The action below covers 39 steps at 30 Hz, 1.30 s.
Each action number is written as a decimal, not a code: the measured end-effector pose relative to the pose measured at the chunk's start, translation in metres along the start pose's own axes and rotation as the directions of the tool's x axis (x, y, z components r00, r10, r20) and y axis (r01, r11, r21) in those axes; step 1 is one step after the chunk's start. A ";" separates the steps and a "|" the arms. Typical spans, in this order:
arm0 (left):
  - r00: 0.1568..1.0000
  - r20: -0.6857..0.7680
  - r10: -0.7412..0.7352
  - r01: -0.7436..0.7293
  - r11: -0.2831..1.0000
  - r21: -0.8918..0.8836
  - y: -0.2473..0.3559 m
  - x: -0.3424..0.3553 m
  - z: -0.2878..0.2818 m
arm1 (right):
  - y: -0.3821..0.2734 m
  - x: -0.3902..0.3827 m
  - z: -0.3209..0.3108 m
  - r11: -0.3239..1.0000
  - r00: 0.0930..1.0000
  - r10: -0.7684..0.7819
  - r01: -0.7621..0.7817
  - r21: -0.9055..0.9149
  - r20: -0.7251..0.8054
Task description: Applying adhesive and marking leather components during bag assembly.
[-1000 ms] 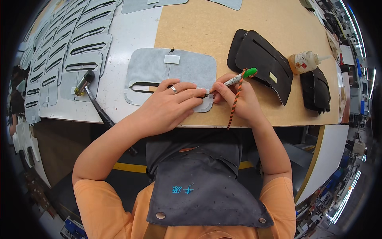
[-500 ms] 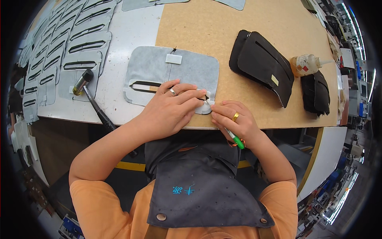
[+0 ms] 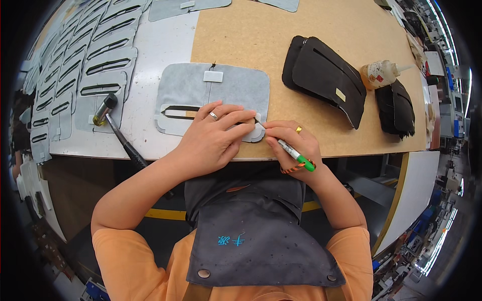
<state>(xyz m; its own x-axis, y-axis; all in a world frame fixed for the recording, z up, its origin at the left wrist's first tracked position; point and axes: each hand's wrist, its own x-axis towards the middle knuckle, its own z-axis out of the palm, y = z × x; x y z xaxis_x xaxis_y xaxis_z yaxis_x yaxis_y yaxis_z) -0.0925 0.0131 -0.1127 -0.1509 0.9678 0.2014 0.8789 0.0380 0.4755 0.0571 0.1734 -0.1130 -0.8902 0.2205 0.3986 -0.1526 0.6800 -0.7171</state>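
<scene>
A grey-blue flat panel (image 3: 238,85) lies at the table's front edge, with a white rectangle at its top middle and a long dark-edged slot (image 3: 175,114) low down. My left hand (image 3: 215,135) rests over the right part of this slot, fingers stretched and pressed on the panel. At the slot's right end, my right hand (image 3: 296,143) grips a slim white pen (image 3: 287,148) with a green end. The pen slants toward the panel's lower right corner; its tip is too small to make out clearly.
A hammer (image 3: 124,140) lies left of the panel, its handle over the edge. Rows of similar grey panels (image 3: 100,80) overlap at far left. To the right are dark brown folded pieces (image 3: 326,70), a squeeze bottle (image 3: 379,74) and a dark bundle (image 3: 395,110).
My right hand has turned, so the pen's green end now points farther right and higher. The view has shifted slightly; my left hand stays on the panel.
</scene>
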 end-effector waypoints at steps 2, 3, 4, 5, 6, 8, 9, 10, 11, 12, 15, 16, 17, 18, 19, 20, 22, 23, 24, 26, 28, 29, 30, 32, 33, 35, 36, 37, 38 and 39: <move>1.000 0.005 0.019 -0.019 1.000 0.006 0.000 0.000 0.000 | -0.002 0.002 0.002 1.000 1.000 -0.008 0.008 -0.006 0.002; 1.000 0.004 0.019 -0.019 1.000 0.003 0.000 -0.001 0.001 | -0.002 0.002 0.003 1.000 1.000 -0.017 0.017 -0.011 0.005; 1.000 0.007 0.025 -0.025 1.000 0.008 0.000 -0.001 0.000 | -0.003 0.002 0.004 1.000 1.000 -0.015 0.015 -0.012 0.007; 0.999 0.009 0.030 -0.031 0.999 0.014 -0.001 -0.001 0.000 | -0.003 0.003 0.004 0.999 1.000 -0.015 0.016 -0.034 0.006; 1.000 0.009 0.030 -0.030 0.999 0.011 0.000 -0.002 0.001 | -0.004 0.003 0.005 0.998 1.000 -0.015 0.016 -0.056 0.005; 1.000 -0.025 -0.005 0.005 1.000 -0.004 0.001 -0.001 0.003 | -0.005 0.004 0.005 0.998 1.000 -0.014 0.015 -0.066 0.005; 1.000 -0.025 -0.006 0.006 1.000 -0.006 0.001 -0.002 0.003 | -0.005 0.004 0.005 0.997 1.000 -0.015 0.015 -0.076 0.003; 1.000 -0.023 0.002 -0.002 1.000 0.011 0.001 -0.002 0.003 | -0.004 0.004 0.006 0.997 1.000 -0.013 0.013 -0.077 0.005; 1.000 -0.020 0.010 -0.010 1.000 0.028 0.002 -0.002 0.003 | -0.004 0.004 0.006 0.996 1.000 -0.022 0.022 -0.084 -0.001; 1.000 -0.020 0.010 -0.009 1.000 0.025 0.001 -0.002 0.003 | -0.003 0.004 0.006 0.995 0.999 -0.031 0.030 -0.090 -0.006; 1.000 -0.009 0.015 -0.015 0.999 0.042 0.002 -0.002 0.002 | 0.002 0.007 0.004 1.000 1.000 -0.008 0.007 -0.026 -0.027; 1.000 -0.007 0.016 -0.016 0.999 0.039 0.002 -0.002 0.002 | 0.004 0.006 0.003 1.000 1.000 -0.008 0.008 -0.023 -0.025; 1.000 -0.003 0.019 -0.019 0.999 0.035 0.002 -0.002 0.001 | 0.008 0.003 0.003 0.989 0.992 0.121 -0.119 0.085 -0.019; 1.000 -0.002 0.018 -0.018 0.999 0.036 0.002 -0.002 0.001 | 0.010 0.002 0.003 0.951 0.969 0.247 -0.243 0.191 0.001; 1.000 0.006 0.007 -0.007 1.000 0.015 0.002 -0.002 0.001 | 0.009 0.003 0.002 0.951 0.969 0.247 -0.243 0.193 0.001; 1.000 0.014 -0.003 0.003 1.000 -0.006 0.002 -0.002 0.001 | 0.008 0.005 0.001 0.901 0.944 0.329 -0.318 0.296 0.011; 1.000 0.015 0.000 0.000 1.000 0.007 0.002 -0.002 0.001 | 0.008 0.006 0.000 0.834 0.913 0.407 -0.385 0.396 0.029; 1.000 0.015 0.002 -0.002 1.000 0.020 0.002 -0.002 0.001 | 0.008 0.006 0.001 0.813 0.898 0.440 -0.404 0.420 0.013; 1.000 0.016 0.001 -0.002 1.000 0.022 0.002 -0.002 0.001 | 0.008 0.006 0.001 0.791 0.882 0.472 -0.422 0.443 -0.003; 0.999 0.026 -0.026 0.025 0.999 0.020 0.003 -0.001 0.002 | 0.008 0.006 0.002 0.782 0.879 0.477 -0.422 0.458 -0.005; 0.999 0.032 -0.029 0.028 0.999 0.033 0.003 0.000 0.002 | 0.009 0.006 0.002 0.773 0.876 0.482 -0.422 0.473 -0.007; 0.999 0.036 -0.032 0.031 0.999 0.043 0.003 0.001 0.002 | 0.011 0.006 0.002 0.812 0.892 0.451 -0.406 0.420 -0.010; 0.999 0.037 -0.032 0.030 0.999 0.045 0.003 0.001 0.002 | 0.012 0.005 0.002 0.846 0.908 0.419 -0.386 0.366 -0.011; 0.999 0.045 -0.014 0.010 0.994 0.107 0.004 0.002 0.001 | 0.012 0.004 0.001 0.881 0.921 0.389 -0.368 0.297 -0.014; 0.999 0.044 -0.015 0.010 0.994 0.109 0.004 0.003 0.001 | 0.012 0.003 0.001 0.911 0.933 0.358 -0.346 0.225 -0.014; 0.990 0.124 -0.072 0.064 0.996 0.065 0.005 0.005 0.000 | 0.012 0.002 -0.001 0.932 0.947 0.322 -0.314 0.178 -0.017; 0.990 0.122 -0.069 0.061 0.996 0.067 0.005 0.006 -0.001 | 0.011 0.001 -0.002 0.950 0.958 0.288 -0.283 0.130 -0.017; 0.986 0.138 -0.088 0.084 0.996 0.033 0.006 0.006 -0.002 | 0.009 -0.001 -0.004 0.951 0.958 0.285 -0.280 0.129 -0.020; 0.982 0.153 -0.107 0.108 0.994 0.002 0.006 0.007 -0.004 | 0.008 -0.003 -0.006 0.865 0.895 0.445 -0.417 0.279 -0.043; 0.983 0.148 -0.106 0.106 0.994 0.006 0.004 0.008 -0.005 | 0.007 -0.005 -0.007 0.738 0.804 0.593 -0.524 0.425 -0.037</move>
<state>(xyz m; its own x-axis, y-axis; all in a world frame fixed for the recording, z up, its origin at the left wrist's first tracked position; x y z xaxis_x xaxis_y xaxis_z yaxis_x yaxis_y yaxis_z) -0.0922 0.0201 -0.1047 -0.1743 0.9845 0.0210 0.8607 0.1419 0.4889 0.0631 0.1820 -0.1157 -0.7905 0.6068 -0.0832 0.1716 0.0890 -0.9811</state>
